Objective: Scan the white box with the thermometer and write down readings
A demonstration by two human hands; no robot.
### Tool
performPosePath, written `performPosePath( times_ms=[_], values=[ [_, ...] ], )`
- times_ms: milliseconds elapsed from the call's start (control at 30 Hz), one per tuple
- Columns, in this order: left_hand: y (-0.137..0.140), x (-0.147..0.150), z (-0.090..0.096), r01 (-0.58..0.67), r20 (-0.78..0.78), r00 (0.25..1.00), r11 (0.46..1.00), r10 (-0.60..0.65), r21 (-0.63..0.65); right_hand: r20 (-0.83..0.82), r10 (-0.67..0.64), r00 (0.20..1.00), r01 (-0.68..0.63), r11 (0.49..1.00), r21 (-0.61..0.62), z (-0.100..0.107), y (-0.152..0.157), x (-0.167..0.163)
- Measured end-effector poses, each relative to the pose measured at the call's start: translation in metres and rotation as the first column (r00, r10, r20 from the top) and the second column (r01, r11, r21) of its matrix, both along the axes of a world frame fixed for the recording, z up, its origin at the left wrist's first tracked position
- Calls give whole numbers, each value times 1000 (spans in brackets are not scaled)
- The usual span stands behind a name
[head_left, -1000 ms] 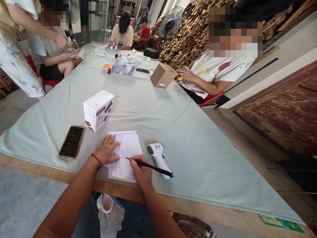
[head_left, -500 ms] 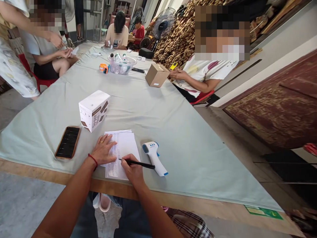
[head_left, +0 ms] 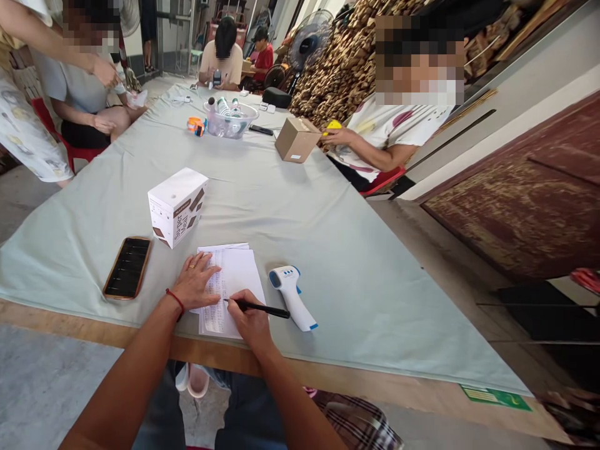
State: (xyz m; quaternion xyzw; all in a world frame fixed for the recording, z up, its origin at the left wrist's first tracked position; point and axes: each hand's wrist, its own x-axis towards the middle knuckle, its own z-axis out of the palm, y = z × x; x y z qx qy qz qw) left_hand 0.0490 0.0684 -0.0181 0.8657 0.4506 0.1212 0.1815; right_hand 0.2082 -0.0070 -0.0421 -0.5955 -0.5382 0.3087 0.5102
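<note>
Your right hand (head_left: 249, 319) has its grip closed around the black pen (head_left: 262, 308), whose point aims at roughly nine o'clock, near your left thumb; contact with the page is too fine to make out. Your left hand (head_left: 199, 284) lies on the paper (head_left: 240, 269) with fingers fanned, its grip around nothing, covering part of the left edge. The paper rests near your edge of the worktop (head_left: 370, 294). Its written columns are too small to read, your right hand hides its lower right part, and an underlying sheet (head_left: 229, 246) shows mostly as a strip along the top.

From the paper, the thermometer (head_left: 294, 297) lies at three o'clock, just beside the pen's rear end. The phone (head_left: 127, 267) sits between nine and ten, the white box (head_left: 175, 206) at eleven with its back sides hidden. At twelve, the basin (head_left: 241, 128) holds bottles (head_left: 223, 107) hard to separate. At one stands a carton (head_left: 297, 140); beyond it, a seated person (head_left: 398, 128) partly covers a yellow object (head_left: 332, 124).
</note>
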Motion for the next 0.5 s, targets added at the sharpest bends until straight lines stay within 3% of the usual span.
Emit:
performPosePath(
  times_ms=[500],
  values=[
    [-1,1,2,3,-20,1000,1000,-3,-10,1,-15,1000,15,1000,7,2,0,0]
  ],
)
